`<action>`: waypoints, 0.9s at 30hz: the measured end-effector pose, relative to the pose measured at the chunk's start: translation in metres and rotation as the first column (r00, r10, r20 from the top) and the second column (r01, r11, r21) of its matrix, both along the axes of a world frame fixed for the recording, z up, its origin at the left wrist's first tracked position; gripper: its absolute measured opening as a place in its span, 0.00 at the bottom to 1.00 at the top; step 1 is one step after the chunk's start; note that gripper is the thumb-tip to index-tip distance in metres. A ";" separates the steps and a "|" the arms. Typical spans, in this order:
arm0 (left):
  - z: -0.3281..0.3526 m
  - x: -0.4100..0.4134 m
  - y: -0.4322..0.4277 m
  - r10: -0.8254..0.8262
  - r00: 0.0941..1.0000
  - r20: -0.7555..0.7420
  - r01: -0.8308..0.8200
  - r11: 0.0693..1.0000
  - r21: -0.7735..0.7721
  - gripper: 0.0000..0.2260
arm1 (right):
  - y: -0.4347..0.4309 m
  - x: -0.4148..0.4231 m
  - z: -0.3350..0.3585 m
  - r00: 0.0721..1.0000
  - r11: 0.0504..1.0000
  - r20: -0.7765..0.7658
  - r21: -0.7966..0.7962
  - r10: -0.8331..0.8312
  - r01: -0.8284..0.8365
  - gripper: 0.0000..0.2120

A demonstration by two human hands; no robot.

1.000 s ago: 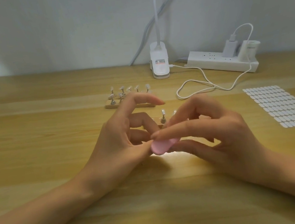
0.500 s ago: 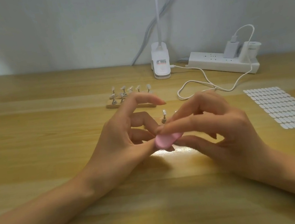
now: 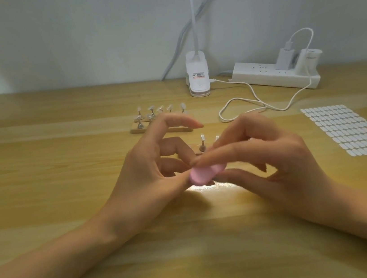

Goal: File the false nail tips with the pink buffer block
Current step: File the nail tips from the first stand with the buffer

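Note:
My right hand (image 3: 273, 149) pinches the pink buffer block (image 3: 206, 175) between forefinger and thumb, low over the table's middle. My left hand (image 3: 145, 175) meets it from the left, forefinger raised, thumb and curled fingers pinched together at the block's left end. What they pinch is hidden behind the block; it looks like a false nail tip. Just behind the hands, a wooden stand (image 3: 202, 144) holds clear nail tips on metal pegs and is partly covered. A second stand with several tips (image 3: 151, 116) sits farther back.
A white clip lamp base (image 3: 198, 78) and a white power strip (image 3: 270, 77) with a charger stand at the back by the wall. A white cable (image 3: 243, 102) loops across the wooden table. A sheet of white adhesive tabs (image 3: 344, 130) lies at the right.
The pink block has shifted slightly up and to the right against my left fingertips. Both hands stay in nearly the same place.

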State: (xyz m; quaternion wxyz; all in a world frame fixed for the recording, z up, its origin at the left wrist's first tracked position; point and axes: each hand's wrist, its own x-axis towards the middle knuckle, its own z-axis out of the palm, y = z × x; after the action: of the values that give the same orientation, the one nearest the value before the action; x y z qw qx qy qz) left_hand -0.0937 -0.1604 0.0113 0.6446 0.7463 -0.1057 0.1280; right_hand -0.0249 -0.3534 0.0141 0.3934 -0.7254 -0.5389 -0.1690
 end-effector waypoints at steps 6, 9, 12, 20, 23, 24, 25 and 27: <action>-0.001 0.001 0.001 0.013 1.000 -0.008 -0.013 1.000 0.021 0.23 | -0.001 0.000 -0.001 1.000 1.000 0.004 -0.003 0.004 -0.004 0.09; -0.002 0.001 0.002 0.015 1.000 -0.010 -0.014 1.000 0.024 0.23 | -0.001 0.002 -0.001 0.999 0.999 0.007 0.009 -0.044 0.044 0.09; -0.002 0.001 0.002 0.012 1.000 -0.015 -0.011 0.999 0.030 0.24 | -0.002 0.000 -0.001 0.999 0.999 0.009 0.011 -0.044 0.044 0.09; -0.002 0.001 0.002 0.003 1.000 -0.012 -0.003 1.000 0.023 0.24 | 0.000 -0.001 -0.002 0.999 1.000 0.039 -0.005 -0.030 0.030 0.09; -0.003 0.002 0.003 -0.007 1.000 -0.014 0.007 1.000 0.025 0.24 | -0.002 0.002 -0.001 0.995 0.996 0.044 0.009 -0.087 0.087 0.09; -0.003 0.002 0.003 -0.007 1.000 -0.017 0.007 1.000 0.028 0.24 | -0.002 0.003 -0.001 0.995 0.995 0.039 0.016 -0.096 0.095 0.09; -0.002 0.002 0.003 -0.003 1.000 -0.018 0.004 1.000 0.031 0.23 | -0.002 0.002 -0.001 0.995 0.996 0.056 0.013 -0.084 0.083 0.09; -0.002 0.002 0.002 0.004 1.000 -0.016 -0.004 1.000 0.028 0.23 | -0.003 0.002 -0.001 0.993 0.998 0.104 -0.008 -0.060 0.061 0.09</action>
State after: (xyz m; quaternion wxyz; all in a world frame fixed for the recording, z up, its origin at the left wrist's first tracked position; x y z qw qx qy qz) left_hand -0.0921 -0.1580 0.0097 0.6345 0.7566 -0.1009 0.1217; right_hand -0.0231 -0.3562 0.0134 0.3555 -0.7338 -0.5374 -0.2150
